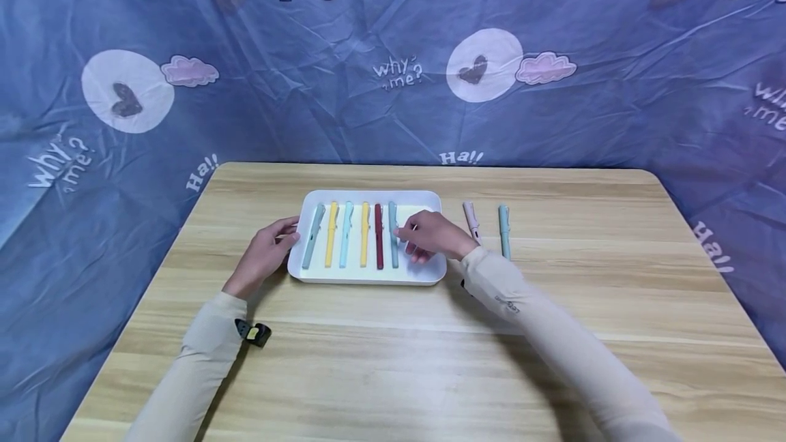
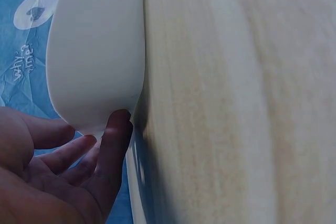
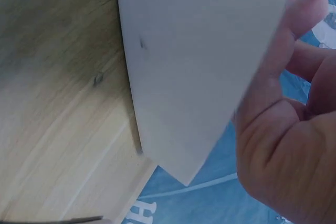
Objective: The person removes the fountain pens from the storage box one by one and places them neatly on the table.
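A white tray [image 1: 368,278] holds a row of pens lying side by side. My left hand [image 1: 267,247] holds the tray's left end, with its fingertips against the rim and outer wall in the left wrist view. My right hand [image 1: 430,234] reaches over the tray's right side. Its thumb and index finger pinch at the teal pen [image 1: 394,251], the rightmost in the row, near its clip. Left of that pen lies a dark red pen [image 1: 379,244]. In the right wrist view the tray wall [image 3: 194,72] hides the fingertips and the pen.
Further left in the tray are a yellow pen [image 1: 365,244], a light blue pen [image 1: 346,237], another yellow pen [image 1: 331,237] and a grey-green pen [image 1: 312,241]. Right of the tray, a pink pen [image 1: 471,217] and a teal pen [image 1: 504,224] lie on the wooden table [image 1: 393,374].
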